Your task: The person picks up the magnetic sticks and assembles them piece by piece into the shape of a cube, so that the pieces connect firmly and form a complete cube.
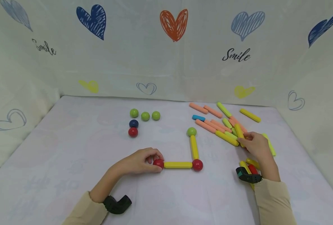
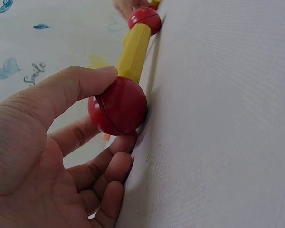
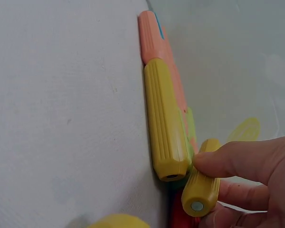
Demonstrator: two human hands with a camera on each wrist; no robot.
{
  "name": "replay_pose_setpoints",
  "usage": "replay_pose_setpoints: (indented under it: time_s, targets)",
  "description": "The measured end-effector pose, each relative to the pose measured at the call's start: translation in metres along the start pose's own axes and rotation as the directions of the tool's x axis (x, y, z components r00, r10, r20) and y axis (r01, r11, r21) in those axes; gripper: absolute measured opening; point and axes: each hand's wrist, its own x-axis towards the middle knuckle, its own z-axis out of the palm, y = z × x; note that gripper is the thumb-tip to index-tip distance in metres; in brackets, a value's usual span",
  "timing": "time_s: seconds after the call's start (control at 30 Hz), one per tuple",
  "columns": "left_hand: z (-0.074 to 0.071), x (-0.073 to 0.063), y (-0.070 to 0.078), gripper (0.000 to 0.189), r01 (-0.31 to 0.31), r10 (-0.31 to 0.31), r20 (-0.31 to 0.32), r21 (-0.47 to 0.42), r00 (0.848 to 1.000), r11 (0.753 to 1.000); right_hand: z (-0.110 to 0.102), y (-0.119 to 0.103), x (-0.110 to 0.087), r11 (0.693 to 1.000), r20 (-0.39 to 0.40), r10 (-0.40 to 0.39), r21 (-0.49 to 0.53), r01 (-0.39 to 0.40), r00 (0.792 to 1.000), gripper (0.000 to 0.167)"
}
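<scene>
My left hand [image 1: 141, 161] pinches a red ball [image 2: 118, 107] between thumb and fingers. This ball sits at the left end of a ridged yellow rod [image 1: 178, 165] lying on the table. At that rod's other end is a second red ball [image 1: 197, 165], from which another yellow rod [image 1: 194, 147] runs back to a green ball [image 1: 191, 132], making an L shape. Over at the right, my right hand [image 1: 257, 145] pinches a yellow stick [image 3: 202, 192] at the edge of a pile of sticks. A round silver spot shows on the stick's near end.
Orange sticks [image 1: 205, 126], a blue stick [image 1: 198, 117] and several yellow and green ones lie at back right. More yellow sticks and a red piece [image 1: 252, 169] lie beneath the right wrist. Green balls [image 1: 145, 116], a dark blue ball [image 1: 133, 123] and a red ball [image 1: 133, 132] stand back left.
</scene>
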Motion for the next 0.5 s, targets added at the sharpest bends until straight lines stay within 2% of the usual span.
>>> replay_pose_setpoints:
  time_s: [0.13, 0.3, 0.43, 0.5]
  targets:
    - [-0.001, 0.000, 0.000, 0.023, 0.001, -0.001, -0.002, -0.002, 1.000, 1.000, -0.002, -0.004, -0.001, 1.000, 0.001, -0.022, 0.017, 0.022, 1.000, 0.056]
    - [-0.002, 0.001, 0.000, 0.023, 0.001, -0.001, -0.003, -0.008, 1.000, 1.000, -0.003, -0.020, -0.006, 0.992, 0.008, -0.121, 0.021, 0.121, 0.993, 0.062]
    - [-0.001, 0.001, 0.000, 0.023, 0.008, -0.008, 0.004, -0.008, 1.000, 1.000, 0.005, -0.043, -0.010, 0.975, 0.025, -0.208, 0.089, 0.205, 0.978, 0.059]
    - [-0.001, 0.001, 0.000, 0.023, 0.012, -0.012, 0.006, -0.010, 1.000, 1.000, 0.010, -0.057, -0.009, 0.956, 0.040, -0.273, 0.122, 0.266, 0.961, 0.056]
